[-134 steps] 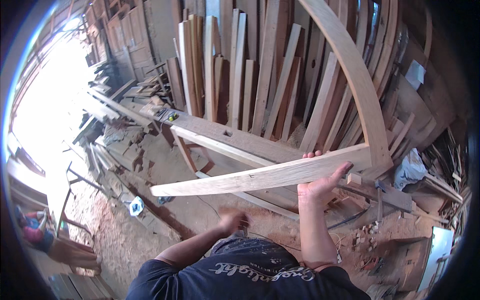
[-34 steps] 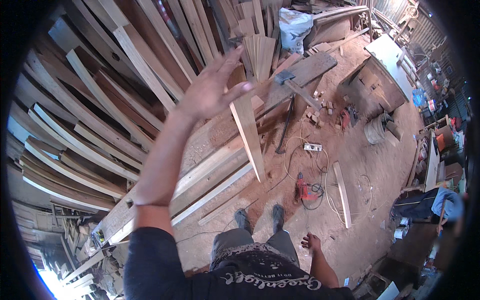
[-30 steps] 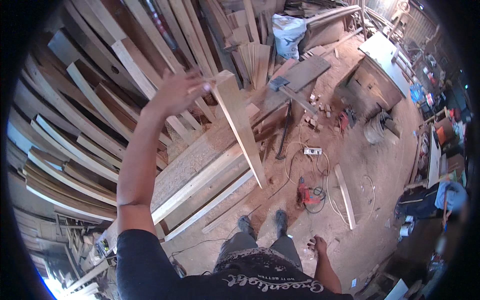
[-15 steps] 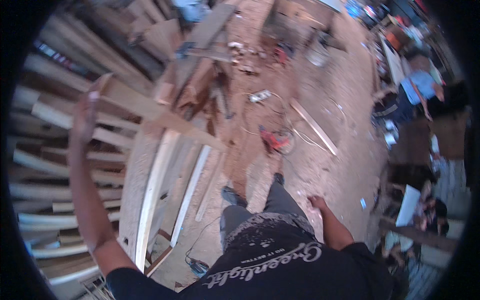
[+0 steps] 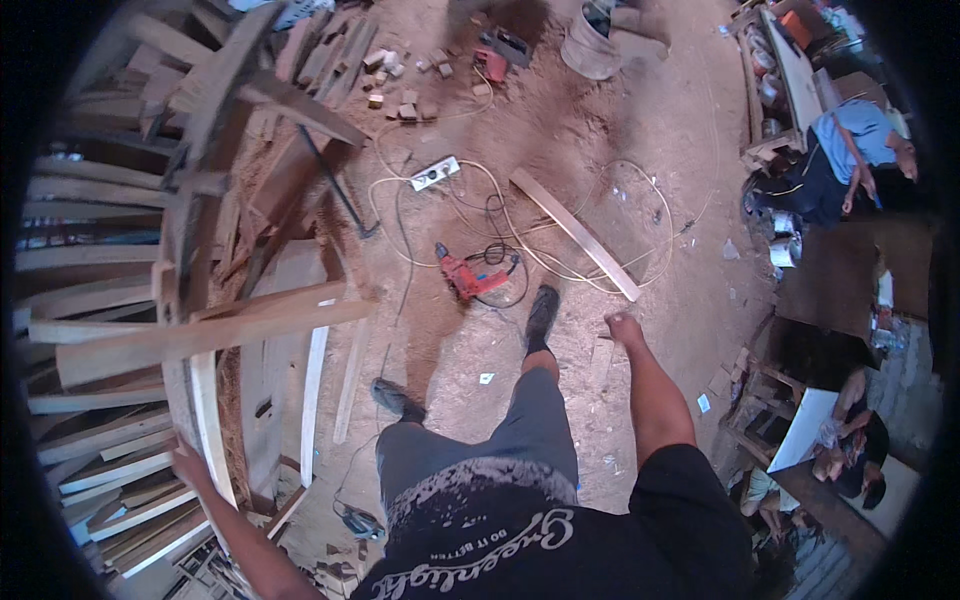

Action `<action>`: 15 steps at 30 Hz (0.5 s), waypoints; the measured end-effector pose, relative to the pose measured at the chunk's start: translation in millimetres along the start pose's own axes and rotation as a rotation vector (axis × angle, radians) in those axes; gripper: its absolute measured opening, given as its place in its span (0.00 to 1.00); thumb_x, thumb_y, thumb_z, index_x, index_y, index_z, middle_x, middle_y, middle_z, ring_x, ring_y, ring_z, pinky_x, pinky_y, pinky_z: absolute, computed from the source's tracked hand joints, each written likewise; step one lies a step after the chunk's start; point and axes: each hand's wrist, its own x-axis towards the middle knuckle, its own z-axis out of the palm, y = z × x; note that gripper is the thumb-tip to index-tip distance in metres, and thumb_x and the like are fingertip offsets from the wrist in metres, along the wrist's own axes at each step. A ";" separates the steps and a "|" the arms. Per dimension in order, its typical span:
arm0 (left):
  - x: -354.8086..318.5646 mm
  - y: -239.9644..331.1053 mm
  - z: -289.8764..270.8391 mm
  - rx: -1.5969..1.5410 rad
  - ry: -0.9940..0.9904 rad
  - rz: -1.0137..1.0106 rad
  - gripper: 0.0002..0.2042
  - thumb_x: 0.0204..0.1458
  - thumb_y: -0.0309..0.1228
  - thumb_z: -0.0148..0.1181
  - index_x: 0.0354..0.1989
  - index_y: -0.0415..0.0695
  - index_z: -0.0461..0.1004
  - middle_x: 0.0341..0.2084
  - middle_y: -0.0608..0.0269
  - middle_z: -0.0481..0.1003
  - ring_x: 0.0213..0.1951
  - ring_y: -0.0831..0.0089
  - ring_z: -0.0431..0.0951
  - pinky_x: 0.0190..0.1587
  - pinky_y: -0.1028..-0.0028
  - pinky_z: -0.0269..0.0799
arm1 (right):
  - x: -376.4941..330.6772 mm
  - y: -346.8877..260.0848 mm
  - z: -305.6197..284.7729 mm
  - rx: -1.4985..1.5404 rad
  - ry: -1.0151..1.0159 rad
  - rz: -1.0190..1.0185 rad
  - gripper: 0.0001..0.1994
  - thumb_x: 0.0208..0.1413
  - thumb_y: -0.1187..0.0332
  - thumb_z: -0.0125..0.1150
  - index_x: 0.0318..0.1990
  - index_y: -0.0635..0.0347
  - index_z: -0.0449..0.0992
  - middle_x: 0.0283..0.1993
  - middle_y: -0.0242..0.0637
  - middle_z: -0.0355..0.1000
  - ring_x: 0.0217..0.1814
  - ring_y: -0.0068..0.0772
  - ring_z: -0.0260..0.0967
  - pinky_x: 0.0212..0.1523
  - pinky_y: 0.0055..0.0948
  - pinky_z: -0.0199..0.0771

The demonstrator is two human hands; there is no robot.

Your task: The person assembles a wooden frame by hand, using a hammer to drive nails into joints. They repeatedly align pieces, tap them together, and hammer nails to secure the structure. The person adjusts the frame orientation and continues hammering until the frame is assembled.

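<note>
My left hand (image 5: 188,466) is low beside the edge of a long upright-set plank (image 5: 212,430) at the left. Its fingers look loosely stretched and hold nothing that I can see; whether it touches the plank I cannot tell. A pale wooden board (image 5: 215,333) lies crosswise over the workbench timbers, just above that hand. Out over the floor on the right hangs my right hand (image 5: 623,329), fingers curled in with nothing visible in them. Ahead of my feet lies a red power drill (image 5: 467,277) with its dark cable.
A white power strip (image 5: 434,174) and looping yellow cords lie on the dusty floor near a loose wood strip (image 5: 575,235). Stacked lumber (image 5: 100,400) fills the left. A bucket (image 5: 590,48) stands ahead. Other people (image 5: 855,150) are at the right.
My left hand has left the crosswise board and dropped back toward me. The board now rests across the timbers, farther left. My feet have stepped, and the view has shifted.
</note>
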 end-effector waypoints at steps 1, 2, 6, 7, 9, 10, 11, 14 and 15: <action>-77.3 -3.0 43.2 -0.017 -0.111 0.025 0.28 0.72 0.47 0.49 0.69 0.36 0.69 0.67 0.41 0.70 0.67 0.47 0.71 0.69 0.55 0.66 | 34.9 0.8 -4.0 0.000 -0.018 0.021 0.31 0.58 0.43 0.66 0.54 0.66 0.80 0.54 0.60 0.79 0.60 0.57 0.78 0.61 0.46 0.77; -162.5 68.4 106.0 0.367 -0.369 0.424 0.22 0.71 0.42 0.51 0.63 0.39 0.75 0.58 0.41 0.78 0.58 0.47 0.79 0.63 0.54 0.73 | 67.4 22.4 -18.4 -0.086 0.023 0.044 0.32 0.58 0.43 0.66 0.55 0.66 0.80 0.55 0.60 0.79 0.60 0.58 0.77 0.61 0.46 0.77; -388.2 138.7 160.0 0.214 -1.483 0.086 0.29 0.70 0.52 0.45 0.64 0.40 0.76 0.65 0.49 0.72 0.65 0.53 0.71 0.70 0.59 0.62 | 191.3 25.1 -4.4 -0.179 -0.137 -0.032 0.34 0.58 0.42 0.65 0.58 0.64 0.78 0.56 0.59 0.79 0.60 0.59 0.77 0.62 0.48 0.76; -424.1 172.4 168.9 0.220 -1.593 0.034 0.33 0.71 0.57 0.43 0.65 0.39 0.75 0.70 0.51 0.69 0.71 0.55 0.67 0.74 0.61 0.58 | 221.1 23.6 -3.9 -0.192 -0.155 -0.058 0.34 0.58 0.42 0.66 0.59 0.63 0.77 0.57 0.59 0.78 0.60 0.59 0.77 0.62 0.48 0.76; -482.3 294.4 167.3 0.358 -1.586 -0.117 0.37 0.68 0.62 0.46 0.71 0.40 0.69 0.72 0.53 0.67 0.71 0.57 0.67 0.74 0.63 0.57 | 276.1 24.8 2.8 -0.218 -0.181 0.017 0.33 0.57 0.45 0.67 0.62 0.60 0.76 0.60 0.56 0.77 0.62 0.58 0.75 0.64 0.50 0.74; -478.5 319.6 160.2 0.279 -1.646 -0.155 0.39 0.66 0.64 0.48 0.72 0.41 0.67 0.72 0.52 0.66 0.71 0.57 0.67 0.74 0.63 0.58 | 290.7 21.8 9.4 -0.228 -0.252 0.073 0.32 0.59 0.47 0.66 0.64 0.58 0.75 0.64 0.53 0.74 0.65 0.57 0.74 0.66 0.51 0.73; -477.7 339.5 160.9 0.188 -1.706 -0.192 0.42 0.64 0.66 0.51 0.73 0.41 0.65 0.72 0.50 0.66 0.71 0.57 0.67 0.73 0.64 0.58 | 306.0 24.7 17.8 -0.208 -0.223 0.058 0.33 0.56 0.47 0.68 0.63 0.59 0.75 0.63 0.55 0.75 0.65 0.58 0.73 0.66 0.50 0.73; -476.6 371.5 164.2 0.135 -1.661 -0.305 0.52 0.54 0.73 0.58 0.77 0.43 0.59 0.69 0.43 0.69 0.71 0.56 0.68 0.71 0.64 0.62 | 355.8 48.3 50.5 -0.136 -0.135 0.022 0.35 0.51 0.48 0.74 0.62 0.61 0.75 0.63 0.58 0.73 0.66 0.61 0.71 0.67 0.49 0.72; -479.8 380.9 158.1 0.304 -1.587 -0.274 0.53 0.53 0.73 0.58 0.77 0.44 0.58 0.68 0.42 0.70 0.71 0.56 0.68 0.71 0.63 0.63 | 372.8 62.1 65.8 -0.106 -0.115 0.019 0.36 0.50 0.49 0.76 0.63 0.59 0.74 0.64 0.58 0.72 0.68 0.61 0.70 0.69 0.50 0.71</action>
